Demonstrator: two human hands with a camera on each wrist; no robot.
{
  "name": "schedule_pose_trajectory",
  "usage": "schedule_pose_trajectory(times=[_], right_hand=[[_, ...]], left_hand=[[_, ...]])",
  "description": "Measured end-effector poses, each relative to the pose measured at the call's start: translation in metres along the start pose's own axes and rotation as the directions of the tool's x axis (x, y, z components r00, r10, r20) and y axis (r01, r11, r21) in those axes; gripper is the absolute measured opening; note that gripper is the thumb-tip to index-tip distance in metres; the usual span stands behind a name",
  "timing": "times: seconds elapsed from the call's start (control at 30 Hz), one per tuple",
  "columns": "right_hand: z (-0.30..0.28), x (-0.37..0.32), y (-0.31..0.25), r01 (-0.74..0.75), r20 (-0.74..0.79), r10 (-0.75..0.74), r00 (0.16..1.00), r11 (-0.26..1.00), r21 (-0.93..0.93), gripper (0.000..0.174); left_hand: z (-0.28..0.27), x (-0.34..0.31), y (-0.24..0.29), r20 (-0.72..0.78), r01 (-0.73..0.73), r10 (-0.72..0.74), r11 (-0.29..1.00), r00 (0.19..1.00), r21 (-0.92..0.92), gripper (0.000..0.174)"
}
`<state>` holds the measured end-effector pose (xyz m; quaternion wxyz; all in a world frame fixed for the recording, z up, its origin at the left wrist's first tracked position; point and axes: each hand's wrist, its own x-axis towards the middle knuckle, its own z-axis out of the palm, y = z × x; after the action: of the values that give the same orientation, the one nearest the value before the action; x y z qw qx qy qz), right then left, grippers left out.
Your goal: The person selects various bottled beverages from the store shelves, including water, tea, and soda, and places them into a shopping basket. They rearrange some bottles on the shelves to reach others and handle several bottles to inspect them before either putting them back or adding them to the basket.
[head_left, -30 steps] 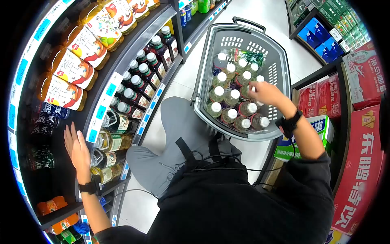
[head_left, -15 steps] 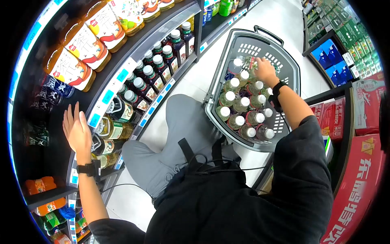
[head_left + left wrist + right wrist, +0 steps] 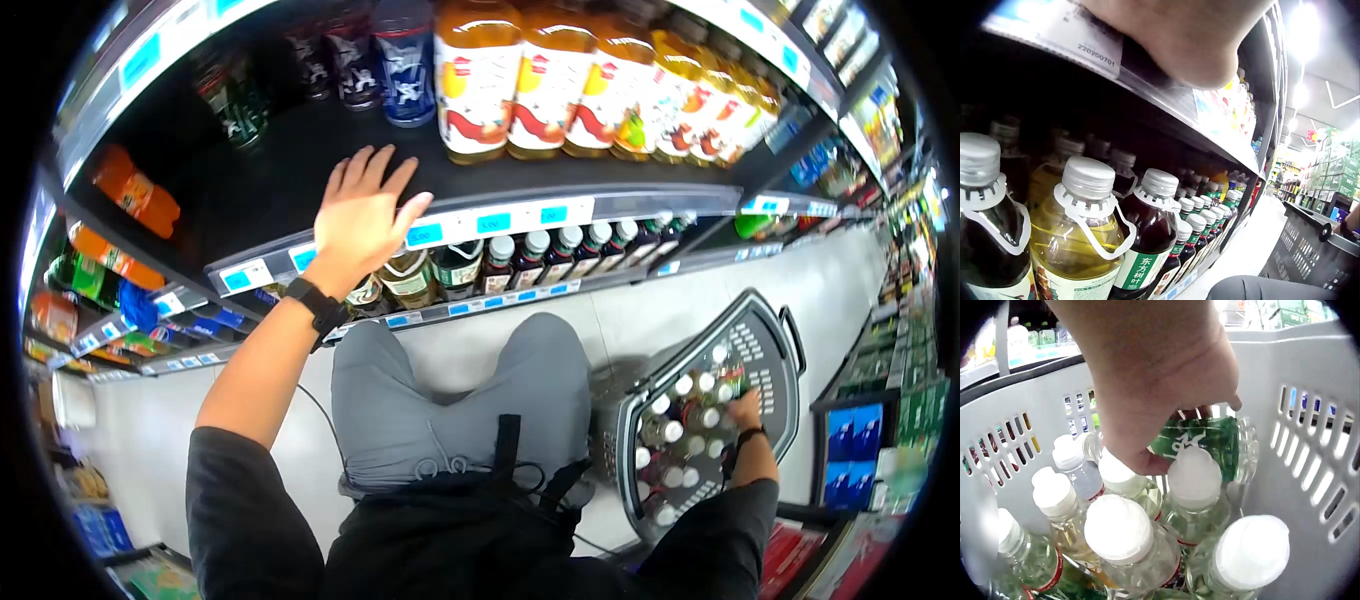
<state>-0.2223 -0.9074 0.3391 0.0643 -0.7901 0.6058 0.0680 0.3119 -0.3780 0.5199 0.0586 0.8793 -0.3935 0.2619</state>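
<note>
Head: high up, faces forward and steeply down over lap (image 3: 460, 415), wide; gets shelf (image 3: 275, 190), basket (image 3: 782, 405), both hands. Left wrist: under left hand (image 3: 360, 215), close to large bottles (image 3: 1082, 231), faces along aisle. Right wrist: just above caps (image 3: 1119, 528), faces green bottle (image 3: 1225, 440) past right hand (image 3: 1160, 394). Head and right wrist share basket interior; head and left wrist, large bottles.

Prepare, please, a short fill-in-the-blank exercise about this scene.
The right hand grips a bottle lying on its side, whose label is ____.
The standing bottles in the shopping basket have ____ caps.
The left hand, spread at the shelf, holds ____.

Missing words: green; white; nothing.
</note>
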Motion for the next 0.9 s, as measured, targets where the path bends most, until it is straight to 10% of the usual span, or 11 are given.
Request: schedule_pose_trajectory(times=[0.03, 0.3, 0.63, 0.77, 0.9], right_hand=[[0.01, 0.014, 0.02, 0.106, -0.009, -0.106, 0.994, 0.977, 0.185, 0.073], [-0.007, -0.037, -0.023, -0.112, -0.173, 0.101, 0.98, 0.992, -0.056, 0.054], [-0.023, -0.086, -0.015, 0.137, -0.403, 0.079, 0.912, 0.867, 0.479, 0.051], [-0.078, -0.13, -0.039, 0.406, -0.458, -0.145, 0.877, 0.735, 0.544, 0.039], [-0.136, -0.195, -0.105, 0.718, -0.587, -0.466, 0.662, 0.618, 0.32, 0.048]], left_hand=[[-0.003, 0.0, 0.001, -0.001, 0.002, -0.002, 1.0, 1.0, 0.001, 0.046], [-0.006, -0.001, 0.0, -0.02, 0.015, -0.016, 0.999, 1.0, -0.044, 0.049], [-0.003, -0.005, -0.004, -0.067, -0.008, 0.001, 0.995, 0.998, -0.101, 0.051], [-0.007, -0.007, -0.004, -0.062, -0.005, -0.002, 0.994, 0.998, -0.109, 0.051], [-0.012, -0.006, -0.004, -0.009, 0.028, -0.03, 0.988, 1.0, -0.15, 0.052]])
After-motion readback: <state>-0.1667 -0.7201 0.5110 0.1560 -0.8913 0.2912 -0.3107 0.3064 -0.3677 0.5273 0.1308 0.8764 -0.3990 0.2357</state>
